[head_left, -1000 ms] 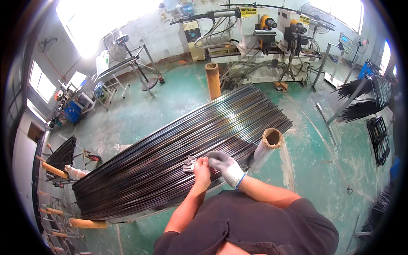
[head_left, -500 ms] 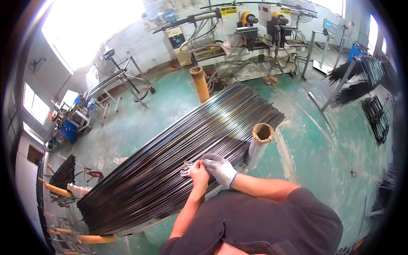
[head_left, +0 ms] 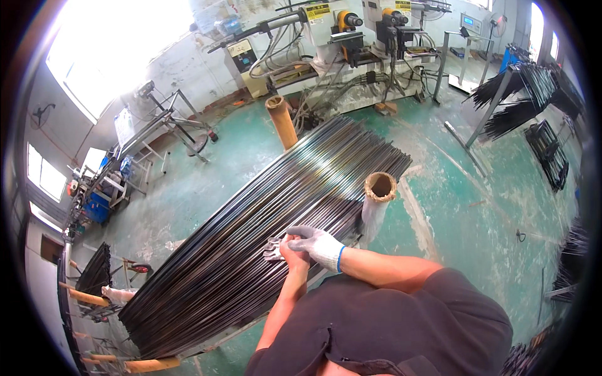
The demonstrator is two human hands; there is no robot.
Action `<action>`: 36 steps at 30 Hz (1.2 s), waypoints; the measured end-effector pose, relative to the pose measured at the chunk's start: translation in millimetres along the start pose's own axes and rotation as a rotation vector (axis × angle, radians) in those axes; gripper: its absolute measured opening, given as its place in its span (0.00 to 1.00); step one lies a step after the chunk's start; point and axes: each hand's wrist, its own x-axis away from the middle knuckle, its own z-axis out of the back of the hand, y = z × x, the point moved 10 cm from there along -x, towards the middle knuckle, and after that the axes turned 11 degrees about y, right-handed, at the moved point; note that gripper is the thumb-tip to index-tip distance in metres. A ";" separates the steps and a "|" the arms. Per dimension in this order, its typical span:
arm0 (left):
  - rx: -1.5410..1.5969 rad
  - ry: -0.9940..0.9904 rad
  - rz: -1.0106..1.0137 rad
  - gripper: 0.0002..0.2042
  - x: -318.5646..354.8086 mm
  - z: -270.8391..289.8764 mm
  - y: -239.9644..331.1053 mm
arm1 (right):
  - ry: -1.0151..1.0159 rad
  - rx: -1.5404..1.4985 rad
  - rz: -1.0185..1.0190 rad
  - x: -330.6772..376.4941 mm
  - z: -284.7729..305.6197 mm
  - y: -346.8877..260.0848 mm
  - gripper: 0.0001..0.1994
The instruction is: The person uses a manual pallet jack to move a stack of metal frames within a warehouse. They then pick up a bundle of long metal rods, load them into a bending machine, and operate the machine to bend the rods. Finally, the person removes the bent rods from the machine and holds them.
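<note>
**Around my workshop floor**

My green floor (head_left: 207, 188) is worn and stained. 2 cardboard tubes stand near me: 1 upright past the far end of the stack (head_left: 281, 121), another with its open mouth up, just to my right (head_left: 377, 203). Grey machines with hoses (head_left: 351, 37) line the back wall. A metal frame stand (head_left: 166, 122) sits left, a rack of dark rods (head_left: 523, 94) right.

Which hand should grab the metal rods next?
Probably the right hand: it already wears a glove and sits over the rods. The bare left hand is pulling on a glove.
</note>
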 end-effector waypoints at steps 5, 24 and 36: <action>-0.131 -0.003 -0.113 0.10 22.2 -18.6 28.7 | -0.007 0.074 0.000 6.7 7.8 -11.2 0.25; -0.382 -0.042 -0.194 0.12 12.2 -0.6 55.9 | 0.098 -0.453 -0.058 14.8 32.1 10.0 0.20; -0.699 -0.186 -0.436 0.08 24.4 -18.4 91.3 | 0.044 -0.577 -0.131 -24.7 8.2 45.0 0.19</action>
